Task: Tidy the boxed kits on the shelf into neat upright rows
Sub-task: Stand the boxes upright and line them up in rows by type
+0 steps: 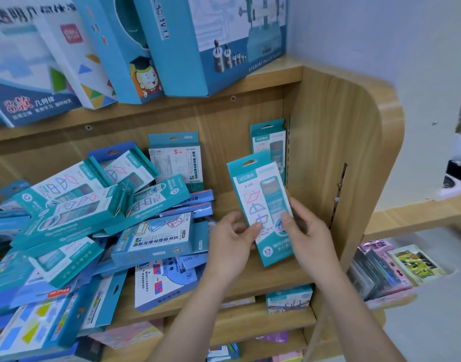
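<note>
Gripping one teal-and-white boxed kit (253, 190) — hang tab (250, 162) uppermost, tilted — are the left hand (232, 246) and right hand (310, 236).

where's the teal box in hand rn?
Head view, right of centre: the teal box is held near upright by the left hand and right hand, just in front of a standing box at the shelf's side panel.

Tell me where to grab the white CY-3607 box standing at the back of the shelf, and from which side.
Grip the CY-3607 box by its teal hang-tab header, coming from above. It stands upright at the back panel with its top clear, while the pile of kits covers its lower edge, so a lower grip would probably disturb them.
</note>
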Motion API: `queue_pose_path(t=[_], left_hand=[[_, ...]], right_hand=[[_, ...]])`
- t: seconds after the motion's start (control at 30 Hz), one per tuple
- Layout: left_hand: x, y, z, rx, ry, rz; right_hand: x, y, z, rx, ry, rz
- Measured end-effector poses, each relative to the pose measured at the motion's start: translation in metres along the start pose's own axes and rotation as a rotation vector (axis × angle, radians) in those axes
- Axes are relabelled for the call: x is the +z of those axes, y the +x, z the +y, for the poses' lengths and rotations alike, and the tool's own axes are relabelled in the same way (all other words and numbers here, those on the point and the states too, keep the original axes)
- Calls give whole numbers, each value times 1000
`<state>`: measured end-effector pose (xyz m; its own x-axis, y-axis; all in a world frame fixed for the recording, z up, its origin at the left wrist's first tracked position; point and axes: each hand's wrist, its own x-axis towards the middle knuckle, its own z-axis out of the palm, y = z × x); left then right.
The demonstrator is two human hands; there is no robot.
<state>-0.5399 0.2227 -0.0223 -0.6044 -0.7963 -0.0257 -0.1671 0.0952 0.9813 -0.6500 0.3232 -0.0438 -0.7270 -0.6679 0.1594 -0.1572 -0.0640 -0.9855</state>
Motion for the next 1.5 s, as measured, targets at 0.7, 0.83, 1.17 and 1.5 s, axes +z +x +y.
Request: queue_pose_path(t=[0.7,0.83,1.17,1.5], left_hand=[[45,141,14,180,472,12],[45,156,19,126,745,-124],[50,173,18,183,895,-2],[15,95,46,384,875,145]], right_hand=[[25,84,-12,241,93,54],[34,100,-8,249,107,81],[35,129,14,240,136,148],[12,96,-18,146,36,50]])
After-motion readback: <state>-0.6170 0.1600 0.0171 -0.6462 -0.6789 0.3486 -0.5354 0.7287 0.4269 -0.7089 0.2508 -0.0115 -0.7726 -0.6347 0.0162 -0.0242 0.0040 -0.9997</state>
